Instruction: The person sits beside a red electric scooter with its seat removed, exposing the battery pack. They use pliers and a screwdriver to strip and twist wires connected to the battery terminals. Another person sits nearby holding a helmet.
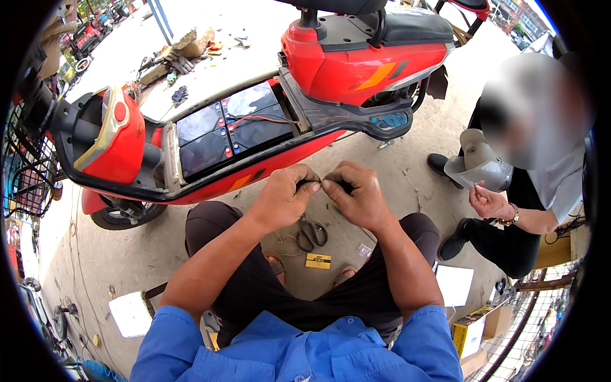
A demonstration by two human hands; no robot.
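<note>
My left hand [280, 198] and my right hand [358, 195] meet fingertip to fingertip above my knees, each closed in a pinch. What sits between the fingers is too small to make out. On the ground below them lies a pair of dark-handled scissors [312, 235], with a small yellow and black packet [318, 261] nearer my feet. Just beyond my hands stands a red electric scooter [321, 60]. Its footboard compartment is uncovered and shows several black batteries [254, 130], with a red wire [264, 118] running across them.
At the right another person sits, a hand [489, 202] raised and a light cap [477, 149] close by. A yellow carton [471, 334] stands at the lower right. A white panel [131, 314] lies at the lower left. Stones and gloves [181, 63] are piled behind the scooter.
</note>
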